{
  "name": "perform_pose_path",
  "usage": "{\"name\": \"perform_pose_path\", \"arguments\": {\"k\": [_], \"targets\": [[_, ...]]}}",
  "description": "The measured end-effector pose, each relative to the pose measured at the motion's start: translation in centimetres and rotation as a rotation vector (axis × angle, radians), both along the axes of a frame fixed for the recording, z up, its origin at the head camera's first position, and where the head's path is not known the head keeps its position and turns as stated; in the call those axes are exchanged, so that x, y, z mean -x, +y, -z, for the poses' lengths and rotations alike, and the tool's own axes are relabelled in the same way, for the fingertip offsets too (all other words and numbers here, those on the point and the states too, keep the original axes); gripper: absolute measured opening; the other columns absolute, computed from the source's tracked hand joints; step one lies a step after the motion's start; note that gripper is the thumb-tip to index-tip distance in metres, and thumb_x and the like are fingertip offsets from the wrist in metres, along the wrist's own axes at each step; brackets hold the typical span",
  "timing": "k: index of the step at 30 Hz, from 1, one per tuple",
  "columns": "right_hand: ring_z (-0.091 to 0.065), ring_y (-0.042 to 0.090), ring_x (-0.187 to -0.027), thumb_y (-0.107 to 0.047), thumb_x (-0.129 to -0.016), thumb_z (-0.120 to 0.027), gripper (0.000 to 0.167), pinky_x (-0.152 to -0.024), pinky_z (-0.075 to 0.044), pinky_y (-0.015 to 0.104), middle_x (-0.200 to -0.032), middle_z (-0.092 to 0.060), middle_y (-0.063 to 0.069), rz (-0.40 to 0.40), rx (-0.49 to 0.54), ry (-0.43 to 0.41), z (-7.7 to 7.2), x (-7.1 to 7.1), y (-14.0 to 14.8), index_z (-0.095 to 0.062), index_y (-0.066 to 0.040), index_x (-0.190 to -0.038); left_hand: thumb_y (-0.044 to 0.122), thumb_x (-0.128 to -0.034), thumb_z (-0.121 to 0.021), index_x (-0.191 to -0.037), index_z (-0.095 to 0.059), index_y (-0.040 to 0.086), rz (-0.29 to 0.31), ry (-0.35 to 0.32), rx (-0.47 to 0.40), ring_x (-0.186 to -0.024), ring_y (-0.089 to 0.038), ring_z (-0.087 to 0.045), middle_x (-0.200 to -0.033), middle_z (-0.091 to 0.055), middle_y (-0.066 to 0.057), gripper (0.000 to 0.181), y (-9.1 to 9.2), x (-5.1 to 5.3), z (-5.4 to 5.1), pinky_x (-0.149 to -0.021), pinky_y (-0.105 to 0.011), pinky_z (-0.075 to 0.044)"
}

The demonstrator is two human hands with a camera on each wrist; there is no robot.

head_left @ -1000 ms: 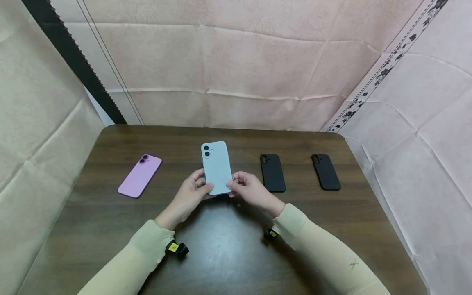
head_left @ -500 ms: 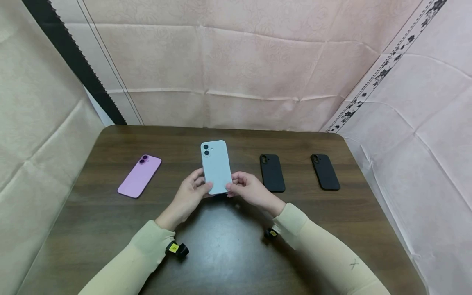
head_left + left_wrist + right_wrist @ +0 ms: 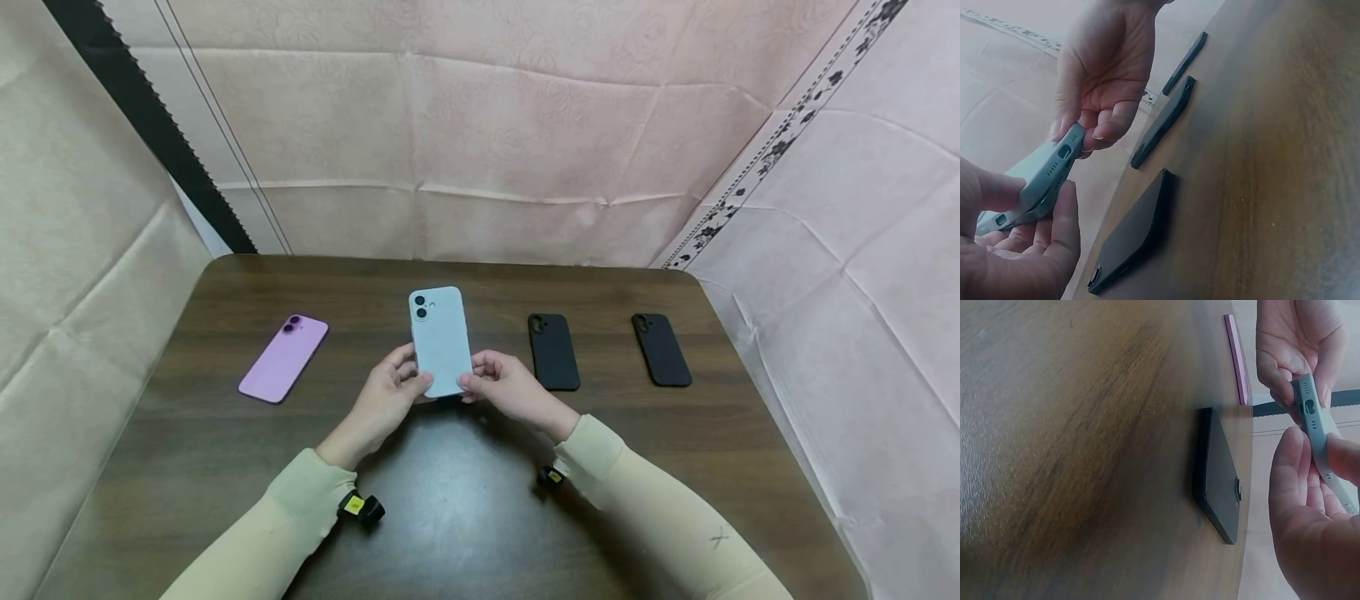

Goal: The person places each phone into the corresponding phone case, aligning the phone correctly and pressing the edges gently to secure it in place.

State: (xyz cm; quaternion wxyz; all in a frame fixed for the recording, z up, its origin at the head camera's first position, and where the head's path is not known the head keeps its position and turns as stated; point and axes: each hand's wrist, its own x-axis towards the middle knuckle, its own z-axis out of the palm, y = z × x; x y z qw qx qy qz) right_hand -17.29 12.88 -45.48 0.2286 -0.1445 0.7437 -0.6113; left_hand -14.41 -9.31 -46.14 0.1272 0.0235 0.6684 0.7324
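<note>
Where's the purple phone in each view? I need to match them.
Head: purple phone lies on the table's left side.
Left wrist: not in it.
Right wrist: edge-on, upper right of centre.
Shared landmark: light blue case, near centre in head, left in left wrist, right in right wrist.

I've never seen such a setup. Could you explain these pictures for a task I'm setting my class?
No machine here, just a person's two bare hands. The wide view comes from a camera worn on the head, looking forward and down; the close views come from cameras on the wrists, so they look turned. The left hand and right hand grip a light-blue phone-shaped thing near its lower end. Up close it shows two layers, perhaps phone and case. On the table lie a purple phone to the person's left and, to the right, a black phone-shaped thing and another like it. The left wrist view shows a third dark one, nearer.
</note>
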Motion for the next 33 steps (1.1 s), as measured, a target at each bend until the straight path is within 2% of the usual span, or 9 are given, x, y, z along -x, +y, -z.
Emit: {"name": "perform_pose_path", "arguments": {"k": [4,12,23,27,33], "targets": [[-0.067,0.026,-0.086,-0.017,-0.094,-0.065,0.024,-0.083,-0.053,0.051,-0.099,-0.066,0.014,0.002,0.009,-0.016,-0.1,0.0,0.0,-0.058,-0.001,-0.111,0.005,-0.0991,-0.053,-0.144,-0.038,0.014,0.006,0.0,0.007,-0.105,-0.025,-0.063,-0.12,-0.063,-0.013,0.048,0.0,0.0,0.1,-0.085,-0.036,-0.054],[-0.067,0.023,-0.092,-0.022,-0.096,-0.063,0.027,-0.082,-0.054,0.049,-0.102,-0.065,0.014,0.07,-0.007,-0.014,-0.7,0.4,0.1,-0.058,-0.003,-0.114,0.006,-0.0987,-0.054,-0.144,-0.038,0.014,0.043,0.006,0.042,-0.107,-0.024,-0.063,-0.122,-0.062,-0.012,0.048,0.3,-0.3,0.5,-0.084,-0.036,-0.054],[-0.067,0.022,-0.09,-0.02,-0.097,-0.061,0.022,-0.078,-0.056,0.044,-0.101,-0.068,0.011,0.077,-0.049,-0.004,-1.0,0.3,0.1,-0.058,-0.004,-0.112,0.007,-0.0987,-0.055,-0.144,-0.038,0.011,0.052,0.01,0.049,-0.105,-0.024,-0.063,-0.12,-0.063,-0.013,0.049,0.2,-0.4,0.6,-0.083,-0.036,-0.054],[-0.067,0.024,-0.093,-0.021,-0.096,-0.063,0.026,-0.082,-0.054,0.047,-0.103,-0.066,0.014,0.037,-0.007,-0.039,-1.0,0.4,0.2,-0.057,-0.003,-0.114,0.007,-0.0992,-0.054,-0.145,-0.037,0.012,0.04,0.018,0.029,-0.105,-0.024,-0.063,-0.121,-0.062,-0.013,0.049,0.2,-0.4,0.4,-0.083,-0.036,-0.054],[-0.067,0.032,-0.093,-0.018,-0.095,-0.064,0.024,-0.087,-0.05,0.053,-0.1,-0.066,0.019,-0.129,-0.005,-0.135,-0.6,0.3,0.6,-0.058,0.002,-0.108,0.003,-0.0984,-0.054,-0.145,-0.037,0.011,-0.047,0.006,-0.002,-0.103,-0.025,-0.063,-0.121,-0.062,-0.015,0.05,0.2,-0.1,0.0,-0.083,-0.037,-0.055]]}}
